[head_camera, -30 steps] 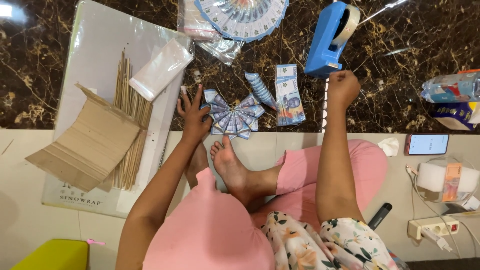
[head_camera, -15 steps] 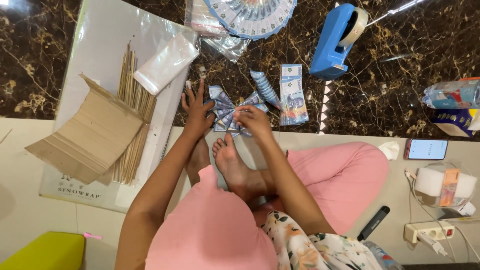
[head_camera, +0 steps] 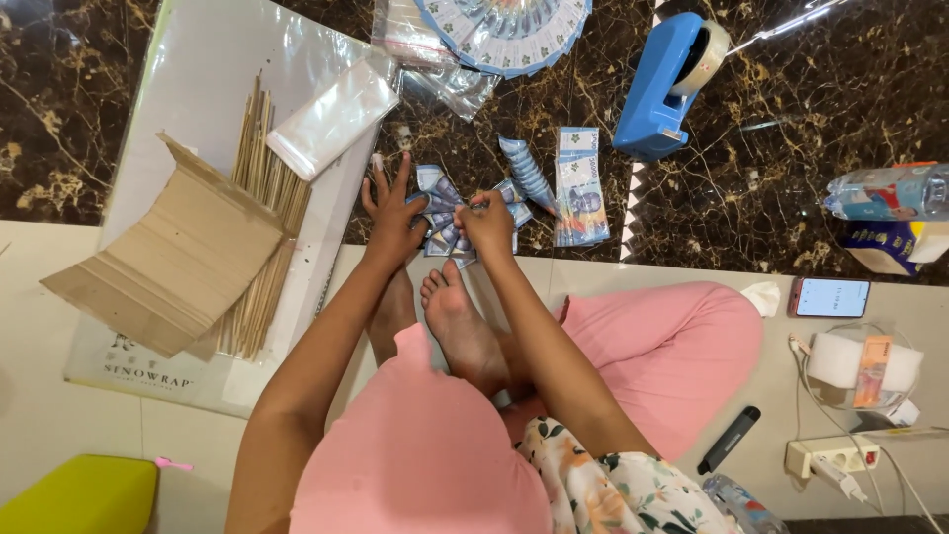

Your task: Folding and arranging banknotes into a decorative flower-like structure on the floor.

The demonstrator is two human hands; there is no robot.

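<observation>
Head view shows the person seated on the floor, both hands on a small fan of folded blue banknotes (head_camera: 445,220) lying on the dark marble floor (head_camera: 791,99) just beyond the bare foot (head_camera: 460,321). The left hand (head_camera: 392,220) lies flat with fingers spread, pressing the fan's left side; the right hand (head_camera: 486,223) has its fingers closed together on the fan's centre, apparently pinching the gathered folds, though the exact contact is hidden by the knuckles. The paper looks light, thin and easily creased or sprung apart, so it is best held at the pinched hub, not the loose pleat ends. The fan's pleats radiate away from the person; its long axis runs left to right. A rolled banknote cone (head_camera: 526,170), a flat banknote stack (head_camera: 581,186), a blue tape dispenser (head_camera: 664,87) and bamboo skewers (head_camera: 259,222) lie nearby.
</observation>
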